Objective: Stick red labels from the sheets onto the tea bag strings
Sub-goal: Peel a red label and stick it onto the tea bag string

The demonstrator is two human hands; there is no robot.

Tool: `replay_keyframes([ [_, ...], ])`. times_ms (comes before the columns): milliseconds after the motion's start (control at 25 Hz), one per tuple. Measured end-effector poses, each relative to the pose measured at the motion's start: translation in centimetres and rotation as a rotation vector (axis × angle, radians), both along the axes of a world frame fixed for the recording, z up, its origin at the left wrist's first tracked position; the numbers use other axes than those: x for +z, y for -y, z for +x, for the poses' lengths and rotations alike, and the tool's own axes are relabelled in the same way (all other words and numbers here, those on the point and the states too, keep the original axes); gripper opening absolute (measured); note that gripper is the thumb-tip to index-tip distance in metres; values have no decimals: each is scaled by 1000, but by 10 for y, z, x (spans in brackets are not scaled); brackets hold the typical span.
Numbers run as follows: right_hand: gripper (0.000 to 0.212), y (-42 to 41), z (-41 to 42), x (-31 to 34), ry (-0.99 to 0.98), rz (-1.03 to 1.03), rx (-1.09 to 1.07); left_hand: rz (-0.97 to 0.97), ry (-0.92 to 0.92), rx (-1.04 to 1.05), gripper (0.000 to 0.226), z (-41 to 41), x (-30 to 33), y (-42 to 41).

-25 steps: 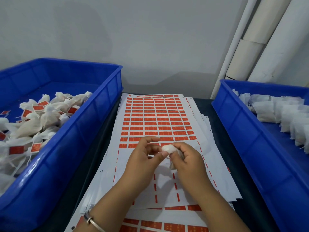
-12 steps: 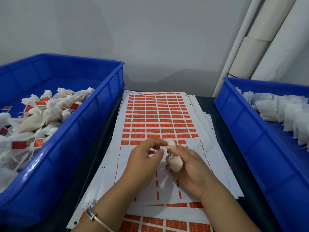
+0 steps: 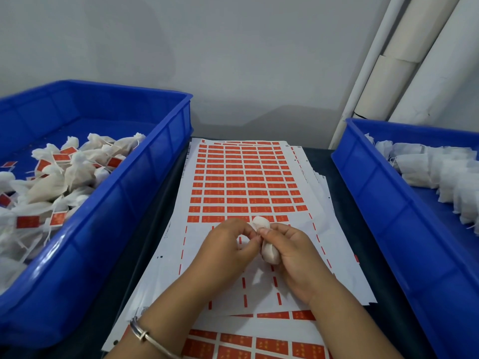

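**Tea bag turned upright in the right hand**

Since a second ago the tea bag (image 3: 268,251) has swung from lying across the fingertips to standing nearly on end, its rounded top poking up above the right hand (image 3: 295,257). That hand curls its fingers round the bag's body, just above the label sheet (image 3: 233,255). The left hand (image 3: 228,248) meets it at the bag's upper part, thumb and forefinger pinched together there; whether they hold the string or a label is too small to tell. A metal bangle (image 3: 141,332) sits on the left wrist.

Red labels (image 3: 243,182) fill the sheet's far half in rows; their pale print is too small to read. Sheets are stacked on the dark counter (image 3: 155,229) between two blue bins: the left bin (image 3: 145,193) holds labelled bags, the right bin (image 3: 375,193) plain white ones.
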State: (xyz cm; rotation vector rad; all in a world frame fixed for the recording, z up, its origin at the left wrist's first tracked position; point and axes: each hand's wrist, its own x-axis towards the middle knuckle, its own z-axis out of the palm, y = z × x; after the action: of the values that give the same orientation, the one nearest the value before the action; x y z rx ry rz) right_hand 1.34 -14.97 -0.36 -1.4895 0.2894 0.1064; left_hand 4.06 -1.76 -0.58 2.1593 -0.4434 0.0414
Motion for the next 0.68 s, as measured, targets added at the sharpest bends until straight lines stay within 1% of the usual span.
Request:
replay_keyframes([
  [80, 15, 0, 0, 1, 11, -42, 15, 8, -78, -45, 17, -1, -2, 0],
  [160, 18, -1, -1, 1, 25, -90, 28, 50, -105, -53, 17, -1, -1, -2],
  [240, 13, -1, -1, -1, 26, -129, 21, 131, -59, 0, 19, 0, 1, -5],
  [320, 12, -1, 0, -4, 20, -162, 14, 173, 28, 121, 21, 2, 2, -7],
  [360, 13, -1, 0, -5, 18, -158, 14, 127, 32, 185, 20, 4, 3, -8],
  [400, 14, 0, 1, -6, 12, -140, 12, 41, -14, 236, 18, 6, 4, -9],
  [440, 15, 1, 2, -6, 6, -113, 10, -87, -95, 263, 15, 8, 5, -11],
  [520, 19, 2, 2, -6, 8, -70, 9, -318, -278, 203, 12, 11, 8, -13],
  [560, 23, 2, 1, -5, 18, -57, 9, -366, -331, 125, 10, 11, 8, -14],
  [600, 26, 3, 1, -5, 32, -45, 11, -360, -354, 40, 8, 9, 9, -13],
  [680, 23, 4, 1, -5, 53, -18, 19, -258, -336, -73, 9, 5, 9, -10],
])
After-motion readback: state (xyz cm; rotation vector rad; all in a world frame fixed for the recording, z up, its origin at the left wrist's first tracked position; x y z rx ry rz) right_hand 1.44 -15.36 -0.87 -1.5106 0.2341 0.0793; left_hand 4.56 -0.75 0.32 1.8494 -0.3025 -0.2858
